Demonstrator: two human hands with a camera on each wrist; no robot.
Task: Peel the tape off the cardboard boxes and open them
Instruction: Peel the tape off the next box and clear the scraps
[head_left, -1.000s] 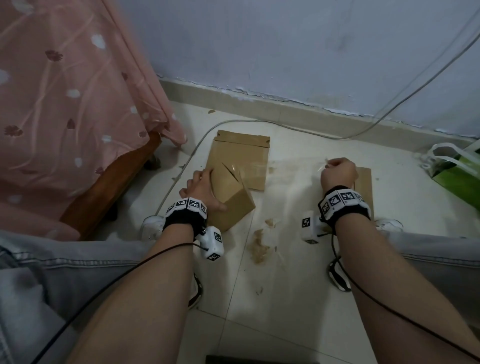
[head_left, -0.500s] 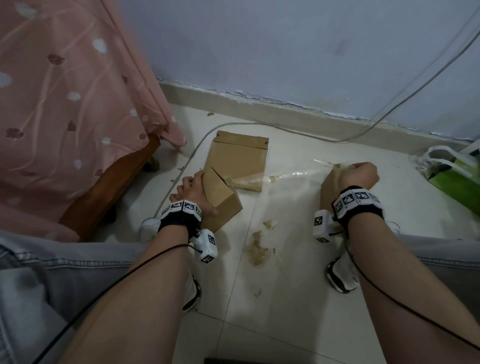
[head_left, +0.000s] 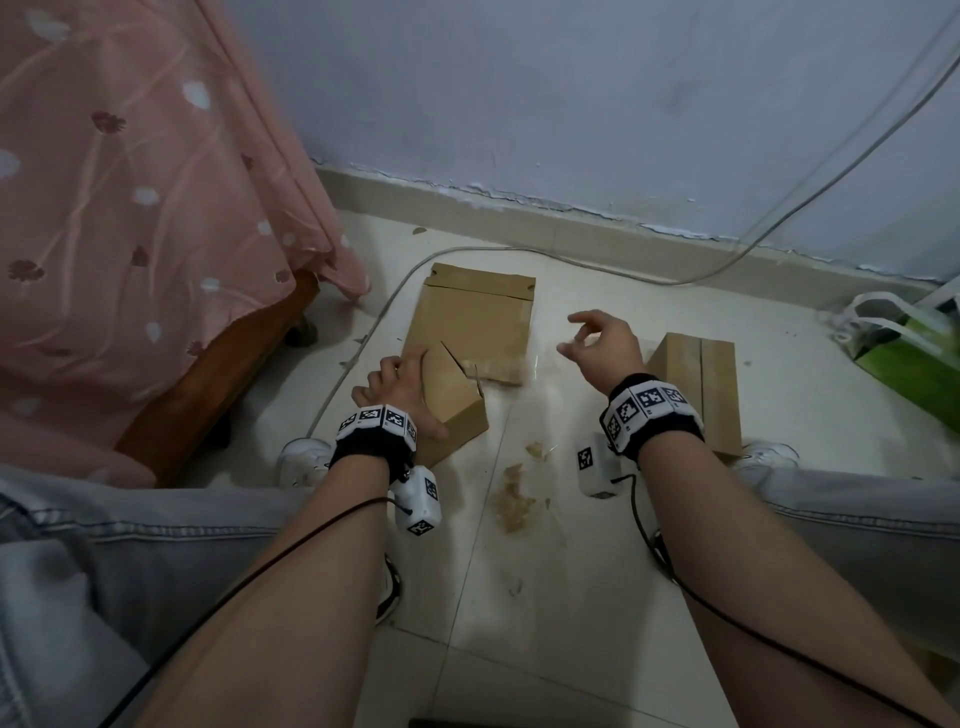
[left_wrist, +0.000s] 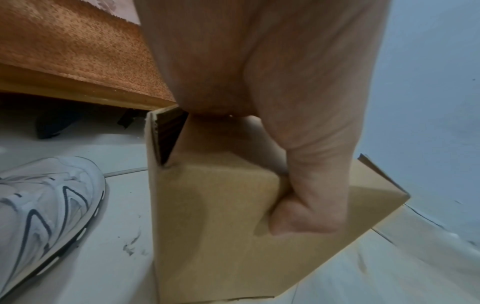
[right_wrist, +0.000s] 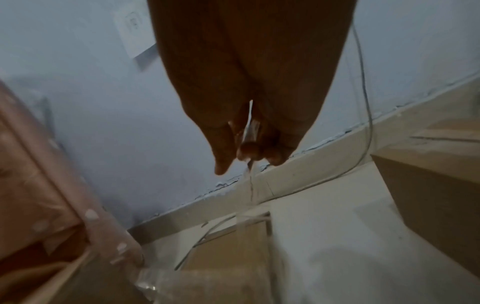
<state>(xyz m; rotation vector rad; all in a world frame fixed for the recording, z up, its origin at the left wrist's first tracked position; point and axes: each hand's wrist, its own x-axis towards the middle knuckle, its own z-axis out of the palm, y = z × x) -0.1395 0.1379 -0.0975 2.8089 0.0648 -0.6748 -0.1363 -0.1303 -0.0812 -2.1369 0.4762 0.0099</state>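
Note:
A small brown cardboard box (head_left: 457, 410) (left_wrist: 221, 226) stands on the tiled floor, one flap corner gaping. My left hand (head_left: 397, 389) (left_wrist: 311, 185) grips it, thumb on the near face and fingers over the far side. Raised to the right of that box, my right hand (head_left: 597, 345) (right_wrist: 246, 123) pinches a strip of clear tape (right_wrist: 248, 127), which hangs down from the fingers toward the floor. A second, closed box (head_left: 696, 384) (right_wrist: 428, 195) stands just right of that hand. A flattened cardboard piece (head_left: 478, 317) lies behind the first box.
A bed with a pink cover (head_left: 130, 182) and wooden frame (head_left: 218, 384) fills the left. A white cable (head_left: 519, 254) runs along the wall base. A green bag (head_left: 914, 353) sits far right. Torn paper scraps (head_left: 514, 499) lie between my knees, beside my white shoes (head_left: 301, 457).
My right hand, which had pulled the tape out to the right, has swung back left and up toward the first box. The second box is now uncovered. My left hand keeps its grip.

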